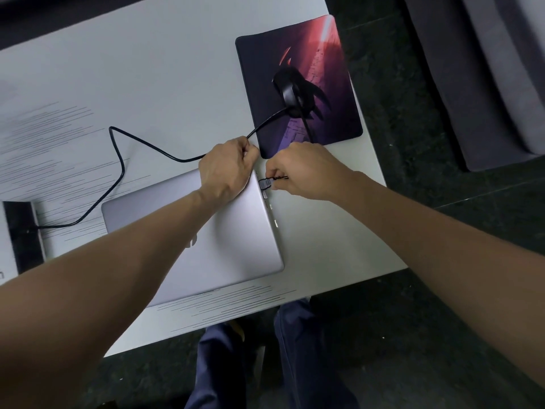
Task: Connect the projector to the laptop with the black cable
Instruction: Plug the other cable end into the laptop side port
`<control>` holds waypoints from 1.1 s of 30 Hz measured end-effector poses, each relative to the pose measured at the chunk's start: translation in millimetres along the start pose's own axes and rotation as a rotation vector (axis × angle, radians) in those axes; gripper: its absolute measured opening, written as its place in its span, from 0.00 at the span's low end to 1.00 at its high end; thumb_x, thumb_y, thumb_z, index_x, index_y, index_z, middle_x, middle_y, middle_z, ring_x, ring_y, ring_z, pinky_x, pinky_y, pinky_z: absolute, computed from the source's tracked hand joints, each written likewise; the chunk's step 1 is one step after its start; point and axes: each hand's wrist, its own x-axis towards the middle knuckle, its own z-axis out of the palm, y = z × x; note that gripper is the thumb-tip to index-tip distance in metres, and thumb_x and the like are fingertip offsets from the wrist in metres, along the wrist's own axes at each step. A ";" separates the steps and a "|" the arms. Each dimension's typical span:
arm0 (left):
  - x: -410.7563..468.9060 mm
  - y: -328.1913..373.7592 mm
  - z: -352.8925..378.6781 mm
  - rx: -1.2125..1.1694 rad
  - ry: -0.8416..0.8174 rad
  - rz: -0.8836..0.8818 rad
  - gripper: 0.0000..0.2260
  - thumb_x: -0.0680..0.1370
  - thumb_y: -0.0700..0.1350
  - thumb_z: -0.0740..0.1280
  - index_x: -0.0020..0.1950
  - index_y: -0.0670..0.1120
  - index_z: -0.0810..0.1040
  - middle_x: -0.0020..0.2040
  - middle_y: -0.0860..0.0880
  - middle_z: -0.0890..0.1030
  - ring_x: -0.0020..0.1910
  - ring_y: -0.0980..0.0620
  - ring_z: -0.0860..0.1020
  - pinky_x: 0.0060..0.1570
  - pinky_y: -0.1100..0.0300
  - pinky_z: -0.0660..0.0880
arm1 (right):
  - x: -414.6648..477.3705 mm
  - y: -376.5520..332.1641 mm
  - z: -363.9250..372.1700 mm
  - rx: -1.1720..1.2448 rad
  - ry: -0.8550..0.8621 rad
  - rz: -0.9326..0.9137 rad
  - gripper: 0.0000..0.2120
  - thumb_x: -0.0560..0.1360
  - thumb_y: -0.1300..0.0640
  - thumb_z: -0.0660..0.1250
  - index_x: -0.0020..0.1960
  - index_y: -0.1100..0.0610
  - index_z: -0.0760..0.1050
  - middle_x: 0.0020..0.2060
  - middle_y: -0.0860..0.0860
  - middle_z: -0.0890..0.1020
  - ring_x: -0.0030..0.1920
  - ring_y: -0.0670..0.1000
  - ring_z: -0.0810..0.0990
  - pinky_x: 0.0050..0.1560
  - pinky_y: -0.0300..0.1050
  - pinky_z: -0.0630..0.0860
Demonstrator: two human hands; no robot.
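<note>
Both forearms are bare from the bottom corners of the frame right up to the wrists; no sleeve, cuff, watch or band shows anywhere along them. The left hand (228, 169) and the right hand (306, 171), near the middle of the frame, are ungloved, and no ring can be made out on the fingers that show. At the bottom centre, the person's legs are in dark navy-blue trousers (298, 358), the cloth plain and slightly creased, with soft folds running down each leg. The feet are out of view below the frame edge.
</note>
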 end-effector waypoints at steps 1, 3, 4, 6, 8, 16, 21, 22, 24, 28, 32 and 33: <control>0.0 0.7 0.0 0.007 -0.005 -0.001 0.13 0.82 0.53 0.56 0.43 0.50 0.75 0.32 0.53 0.74 0.40 0.42 0.75 0.39 0.55 0.65 | 0.5 -1.5 0.5 -0.021 -0.005 0.000 0.06 0.78 0.52 0.69 0.52 0.52 0.82 0.44 0.50 0.86 0.46 0.56 0.82 0.43 0.45 0.73; 2.1 2.5 -0.1 0.018 0.000 0.000 0.13 0.82 0.53 0.56 0.43 0.51 0.75 0.33 0.52 0.74 0.40 0.42 0.75 0.39 0.55 0.65 | 2.2 -4.1 0.7 -0.058 -0.005 0.002 0.06 0.78 0.51 0.69 0.51 0.53 0.82 0.42 0.52 0.84 0.44 0.57 0.81 0.41 0.46 0.73; 2.7 2.2 -0.4 0.021 0.006 -0.002 0.13 0.82 0.53 0.57 0.43 0.51 0.75 0.34 0.51 0.75 0.40 0.42 0.74 0.39 0.55 0.65 | 3.2 -5.7 1.6 -0.070 -0.005 0.002 0.07 0.78 0.51 0.69 0.51 0.53 0.82 0.41 0.52 0.84 0.43 0.57 0.81 0.41 0.47 0.74; 4.4 2.3 1.1 0.019 0.016 0.007 0.12 0.82 0.53 0.57 0.43 0.51 0.74 0.37 0.49 0.77 0.41 0.42 0.75 0.39 0.55 0.65 | 3.2 -6.1 4.7 -0.086 0.014 0.007 0.06 0.79 0.53 0.68 0.50 0.54 0.81 0.41 0.53 0.83 0.42 0.57 0.81 0.40 0.47 0.74; 4.4 1.6 2.4 0.024 0.011 0.013 0.12 0.82 0.53 0.57 0.43 0.51 0.74 0.37 0.49 0.77 0.41 0.42 0.74 0.39 0.55 0.65 | 2.3 -4.9 8.1 -0.069 0.036 0.011 0.06 0.79 0.53 0.67 0.50 0.55 0.81 0.40 0.53 0.83 0.41 0.56 0.80 0.39 0.46 0.71; 1.3 -2.5 6.0 0.032 -0.046 0.081 0.14 0.85 0.55 0.56 0.46 0.49 0.74 0.38 0.50 0.77 0.43 0.43 0.74 0.41 0.55 0.65 | 2.3 4.7 21.9 -0.020 0.062 0.034 0.06 0.78 0.50 0.68 0.50 0.51 0.81 0.42 0.51 0.84 0.42 0.57 0.81 0.40 0.47 0.73; -8.4 -10.7 9.4 -0.024 0.001 0.181 0.15 0.84 0.56 0.60 0.56 0.47 0.81 0.55 0.45 0.76 0.56 0.44 0.74 0.43 0.55 0.68 | 3.8 5.1 24.1 -0.028 0.029 0.045 0.06 0.78 0.51 0.68 0.50 0.51 0.81 0.45 0.50 0.83 0.45 0.56 0.82 0.44 0.52 0.79; -10.7 -11.9 9.8 -0.024 0.006 0.196 0.15 0.84 0.55 0.61 0.58 0.46 0.81 0.56 0.43 0.75 0.57 0.43 0.73 0.44 0.54 0.70 | 3.5 5.4 25.3 -0.043 0.025 0.043 0.06 0.78 0.51 0.67 0.50 0.52 0.81 0.45 0.51 0.83 0.45 0.56 0.81 0.44 0.52 0.79; -14.9 -14.6 10.8 -0.006 0.012 0.221 0.15 0.83 0.53 0.62 0.60 0.44 0.80 0.56 0.41 0.76 0.56 0.39 0.74 0.50 0.50 0.73 | 2.4 5.8 29.3 -0.059 0.024 0.035 0.07 0.79 0.53 0.65 0.50 0.54 0.80 0.47 0.52 0.81 0.48 0.56 0.80 0.44 0.52 0.79; -21.1 -23.2 6.2 0.024 0.008 0.254 0.18 0.82 0.52 0.61 0.63 0.41 0.79 0.57 0.40 0.77 0.54 0.37 0.74 0.56 0.46 0.72 | 1.8 6.3 36.4 -0.056 0.040 0.033 0.07 0.81 0.53 0.64 0.52 0.56 0.79 0.50 0.51 0.79 0.54 0.55 0.77 0.44 0.47 0.70; -26.6 -30.9 -0.3 0.039 -0.009 0.290 0.18 0.82 0.50 0.61 0.67 0.42 0.79 0.59 0.40 0.78 0.56 0.37 0.74 0.58 0.46 0.73 | 1.8 5.5 40.0 -0.081 0.079 0.022 0.07 0.80 0.53 0.66 0.53 0.56 0.79 0.52 0.52 0.77 0.54 0.54 0.77 0.42 0.46 0.68; -27.5 -32.1 -1.3 0.043 -0.006 0.293 0.19 0.82 0.50 0.60 0.67 0.42 0.79 0.59 0.40 0.78 0.56 0.37 0.75 0.57 0.45 0.73 | 1.7 5.0 40.6 -0.087 0.097 0.023 0.08 0.80 0.54 0.67 0.53 0.57 0.80 0.53 0.52 0.76 0.53 0.55 0.77 0.41 0.47 0.70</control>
